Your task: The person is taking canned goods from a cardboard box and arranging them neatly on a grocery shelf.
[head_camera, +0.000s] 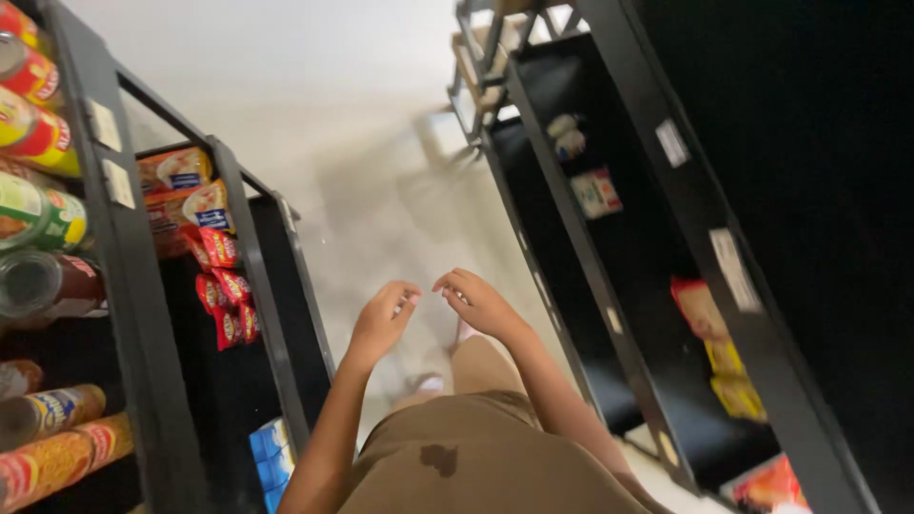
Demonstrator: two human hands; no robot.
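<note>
Two hands are all I have in front of me, and neither holds anything. Nearest the camera is my brown shirt, with a dark spot on it, and both forearms run up from its sides. My left hand hangs with the fingers loosely curled and released, palm turned inward; its long axis runs from the wrist at lower left up toward the fingertips at upper right. My right hand mirrors it, fingers relaxed and empty, pointing up and left, so the two sets of fingertips come near each other but stay apart. Both hover over the pale floor, touching none of the stock.

Just left of my left arm stands the black shelf unit; its upright edge runs close beside the forearm. Low in it sit blue packets, higher up red snack packets, then boxed goods near the top. Further left, cans and jars lie with their ends toward me.

On the right, another black shelf unit lines the aisle, holding yellow and red packets and a small white packet deeper in. Between the two units the aisle stays open, widening toward the far end, where a metal frame stands.
</note>
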